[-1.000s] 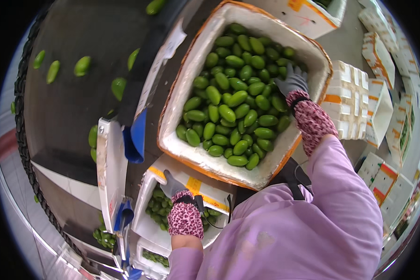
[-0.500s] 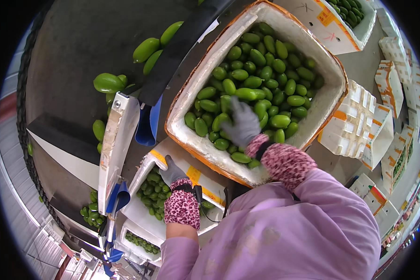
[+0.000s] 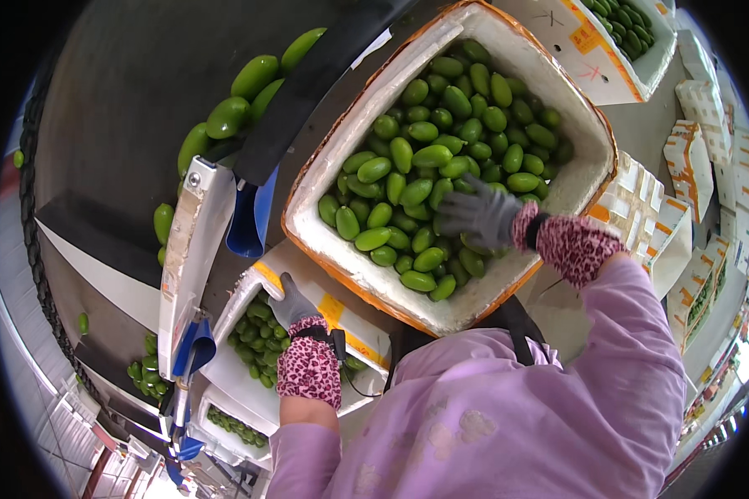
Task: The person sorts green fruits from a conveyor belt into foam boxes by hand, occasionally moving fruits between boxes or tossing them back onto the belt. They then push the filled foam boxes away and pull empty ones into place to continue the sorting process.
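A large white foam box (image 3: 341, 125) with orange tape along its rim holds many green oval fruits (image 3: 416, 158). My right hand (image 3: 478, 214), in a grey glove, lies over the fruits in its right part, fingers spread, gripping none that I can see. My left hand (image 3: 293, 299), also gloved, rests at the edge of a lower white foam box (image 3: 366, 328) holding smaller-looking green fruits (image 3: 258, 337). One of its fingers is stretched out, the others are partly hidden, and no fruit shows in it.
On the left, a dark conveyor belt (image 3: 116, 125) carries more green fruits (image 3: 229, 116). A black guard (image 3: 308, 100), a white metal rail (image 3: 193, 266) and a blue chute (image 3: 251, 218) stand between belt and boxes. Other foam boxes (image 3: 632, 200) line the right side.
My right hand has swept right across the fruits, and its blurred fingers now show spread. Fruits on the belt have shifted. My left hand stays by the lower box; the view has moved slightly.
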Tool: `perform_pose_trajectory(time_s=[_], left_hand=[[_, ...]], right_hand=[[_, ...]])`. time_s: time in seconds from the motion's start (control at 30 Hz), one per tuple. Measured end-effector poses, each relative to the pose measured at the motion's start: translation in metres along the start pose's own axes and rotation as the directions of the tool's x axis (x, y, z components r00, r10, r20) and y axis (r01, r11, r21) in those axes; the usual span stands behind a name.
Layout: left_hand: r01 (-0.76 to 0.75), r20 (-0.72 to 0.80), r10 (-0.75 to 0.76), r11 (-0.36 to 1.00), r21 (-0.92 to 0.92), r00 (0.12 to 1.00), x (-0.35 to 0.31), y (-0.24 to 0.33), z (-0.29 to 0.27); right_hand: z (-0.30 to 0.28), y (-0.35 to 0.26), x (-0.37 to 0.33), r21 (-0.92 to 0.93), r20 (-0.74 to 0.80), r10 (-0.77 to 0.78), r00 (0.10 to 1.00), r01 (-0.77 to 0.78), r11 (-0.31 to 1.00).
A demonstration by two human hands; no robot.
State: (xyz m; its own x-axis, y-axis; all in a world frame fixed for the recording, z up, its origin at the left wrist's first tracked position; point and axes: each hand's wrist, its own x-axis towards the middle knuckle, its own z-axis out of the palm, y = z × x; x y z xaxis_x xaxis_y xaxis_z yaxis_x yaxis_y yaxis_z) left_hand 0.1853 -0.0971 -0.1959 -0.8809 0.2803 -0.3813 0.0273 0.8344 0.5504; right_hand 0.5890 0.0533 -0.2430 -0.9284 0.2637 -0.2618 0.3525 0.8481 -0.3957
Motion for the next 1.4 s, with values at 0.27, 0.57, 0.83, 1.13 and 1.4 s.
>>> perform_pose_trajectory(time_s=[0.27, 0.57, 0.83, 1.13, 1.4], left_hand=[[0.036, -0.089, -0.036, 0.999, 0.0, 0.995, 0.002, -0.004, -0.002], [0.104, -0.086, -0.098, 0.992, 0.071, 0.992, 0.0, 0.01, 0.002], [0.07, -0.041, -0.071, 0.997, -0.038, 0.997, 0.01, -0.012, 0.0], [0.096, -0.09, -0.088, 0.991, 0.088, 0.992, -0.01, 0.023, 0.005], [-0.017, -0.101, 0.028, 0.993, 0.115, 0.994, 0.019, -0.025, 0.005]], right_hand=[[-0.103, 0.145, 0.022, -0.304, -0.555, 0.596, 0.58, -0.809, 0.504], [-0.025, -0.014, -0.017, 0.021, 0.118, -0.273, 0.955, 0.273, 0.962], [-0.04, 0.113, -0.018, -0.152, 0.046, -0.488, 0.872, 0.489, 0.859], [-0.051, 0.082, -0.031, -0.313, -0.102, 0.324, 0.94, -0.34, 0.887], [-0.053, 0.089, 0.033, -0.365, -0.138, -0.163, 0.977, 0.103, 0.925]])
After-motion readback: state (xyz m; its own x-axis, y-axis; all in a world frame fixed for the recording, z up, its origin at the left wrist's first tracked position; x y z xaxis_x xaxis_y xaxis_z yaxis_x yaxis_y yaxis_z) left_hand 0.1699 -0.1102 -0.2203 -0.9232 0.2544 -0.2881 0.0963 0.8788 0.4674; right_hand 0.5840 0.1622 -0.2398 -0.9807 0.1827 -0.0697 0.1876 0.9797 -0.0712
